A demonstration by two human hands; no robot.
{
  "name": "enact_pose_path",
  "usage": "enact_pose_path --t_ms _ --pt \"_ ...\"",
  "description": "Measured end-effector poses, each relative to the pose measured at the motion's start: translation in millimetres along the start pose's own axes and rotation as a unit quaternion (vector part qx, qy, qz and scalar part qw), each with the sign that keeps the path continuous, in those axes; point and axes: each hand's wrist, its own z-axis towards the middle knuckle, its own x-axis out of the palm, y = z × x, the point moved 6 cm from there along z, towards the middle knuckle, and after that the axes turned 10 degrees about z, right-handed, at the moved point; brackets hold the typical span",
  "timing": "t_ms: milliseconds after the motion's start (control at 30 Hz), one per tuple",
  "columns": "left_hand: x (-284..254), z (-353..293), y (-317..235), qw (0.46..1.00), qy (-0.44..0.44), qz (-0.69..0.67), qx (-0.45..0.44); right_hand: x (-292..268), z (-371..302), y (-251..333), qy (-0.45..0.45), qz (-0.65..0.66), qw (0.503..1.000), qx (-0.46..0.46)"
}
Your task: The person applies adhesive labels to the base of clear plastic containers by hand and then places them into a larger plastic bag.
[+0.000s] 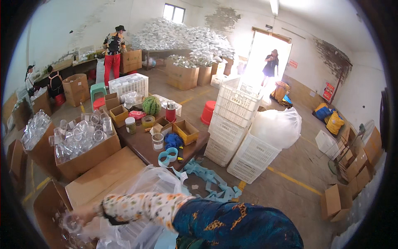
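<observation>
My right arm, in a blue sleeve and a spotted cuff cover, stretches across to the lower left. At its end my right hand (86,214) is closed on a clear jar (72,223) at the open cardboard box (44,205). More clear jars lie in that box, partly hidden in shadow. Below my forearm, a clear plastic bag (151,180) lines a container whose contents I cannot make out. My left hand does not show.
A brown table (139,139) holds a watermelon (151,106), a red flask (170,112), tape and small boxes. Clear jars fill a cardboard box (89,155) beside it. White crates (234,120) stand stacked to the right. Blue strips (211,178) lie on the floor. Several people are farther back.
</observation>
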Motion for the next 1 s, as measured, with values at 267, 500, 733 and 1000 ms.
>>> enact_pose_path --t_ms 267,500,733,1000 --pt "-15 -27 -4 0.993 -0.095 0.041 0.06 143 -26 34 0.277 -0.033 0.959 0.048" --pt "14 -22 -20 0.992 -0.089 0.041 0.073 92 -194 100 0.255 0.094 0.959 0.08" --pt "46 -13 -34 0.993 -0.081 0.047 0.073 31 -259 107 0.208 0.224 0.947 0.102" --pt "75 -2 -47 0.993 -0.068 0.062 0.07 12 -266 177 0.16 0.078 0.983 -0.036"
